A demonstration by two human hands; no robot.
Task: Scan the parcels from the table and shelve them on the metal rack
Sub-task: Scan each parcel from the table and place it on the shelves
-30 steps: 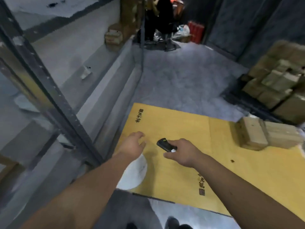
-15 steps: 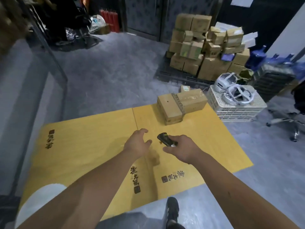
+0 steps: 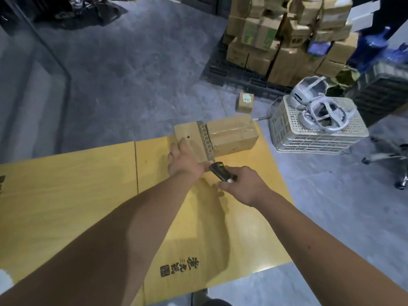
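Observation:
Two brown cardboard parcels stand side by side at the far edge of the yellow table [image 3: 66, 184]. The left parcel [image 3: 189, 135] has a patterned tape strip; the right parcel [image 3: 234, 133] is sealed with clear tape. My left hand [image 3: 183, 161] reaches out and touches the left parcel's near left side with its fingers stretched forward. My right hand [image 3: 242, 188] grips a black handheld scanner [image 3: 220, 171], which points toward the parcels just behind my left wrist.
A white plastic basket [image 3: 320, 138] holding white headsets [image 3: 320, 107] stands right of the table. A small box [image 3: 245, 102] lies on the grey floor. Stacked cartons [image 3: 287, 40] fill a pallet behind. A dark metal frame [image 3: 55, 62] runs along the left.
The view has swung right from the rack side to the parcels. My left hand has moved forward onto the left parcel. The right hand keeps the scanner and follows.

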